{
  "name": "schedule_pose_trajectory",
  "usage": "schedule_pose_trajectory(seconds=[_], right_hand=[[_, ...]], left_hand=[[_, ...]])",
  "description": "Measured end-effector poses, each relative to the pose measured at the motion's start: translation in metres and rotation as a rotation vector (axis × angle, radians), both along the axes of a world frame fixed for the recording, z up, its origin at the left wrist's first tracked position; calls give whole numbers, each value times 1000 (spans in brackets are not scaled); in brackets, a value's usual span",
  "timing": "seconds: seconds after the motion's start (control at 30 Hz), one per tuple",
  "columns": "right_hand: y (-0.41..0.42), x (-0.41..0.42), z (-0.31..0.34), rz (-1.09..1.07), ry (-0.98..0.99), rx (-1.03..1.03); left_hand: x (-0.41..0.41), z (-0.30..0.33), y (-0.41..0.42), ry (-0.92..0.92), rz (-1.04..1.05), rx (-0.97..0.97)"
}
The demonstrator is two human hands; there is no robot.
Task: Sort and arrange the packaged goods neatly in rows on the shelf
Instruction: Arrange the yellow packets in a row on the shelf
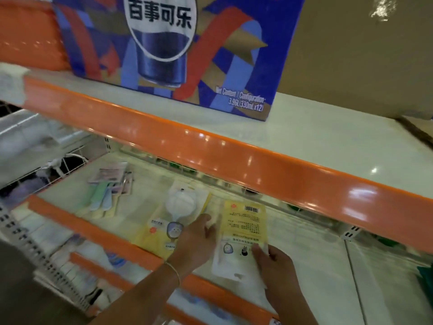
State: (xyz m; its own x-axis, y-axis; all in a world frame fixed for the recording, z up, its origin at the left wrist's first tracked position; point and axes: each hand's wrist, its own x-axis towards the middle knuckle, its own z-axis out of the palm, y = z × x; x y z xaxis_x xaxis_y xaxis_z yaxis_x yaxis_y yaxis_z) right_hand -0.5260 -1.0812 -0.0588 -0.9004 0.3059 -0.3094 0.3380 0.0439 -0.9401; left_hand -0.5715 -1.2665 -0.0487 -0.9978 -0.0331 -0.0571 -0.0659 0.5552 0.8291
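On the white middle shelf [311,261] lie two yellow packaged goods. One pack [243,231] shows its back with a barcode; my right hand [274,268] pinches its lower right corner. My left hand [196,240] hovers with relaxed fingers between this pack and a second yellow pack [159,233] holding a white round item [181,202]. Further left a small pile of pastel-coloured packs [110,188] lies fanned out on the same shelf.
An orange-edged upper shelf [210,148] overhangs the work area and carries a large blue drinks carton [175,48]. A white wire basket [35,146] stands at the left. Lower shelves [77,266] with white goods sit below. Something green [426,280] shows at the right edge.
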Motion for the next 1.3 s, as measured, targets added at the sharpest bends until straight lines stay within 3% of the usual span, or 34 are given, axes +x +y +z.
schedule_pose_trajectory(seconds=[0.2,0.43,0.73,1.1,1.3], right_hand=[[-68,-23,0,7,63,23],[-135,-50,7,29,43,4],[-173,-53,0,26,36,185],[-169,-54,1,91,-41,806],[-166,-50,-10,41,32,744]], left_hand=[[-6,13,-70,188,26,15],[-24,10,-136,236,131,22],[-38,-10,-171,141,47,93],[-46,-19,-168,28,-184,81],[-54,-27,-164,-42,-251,168]])
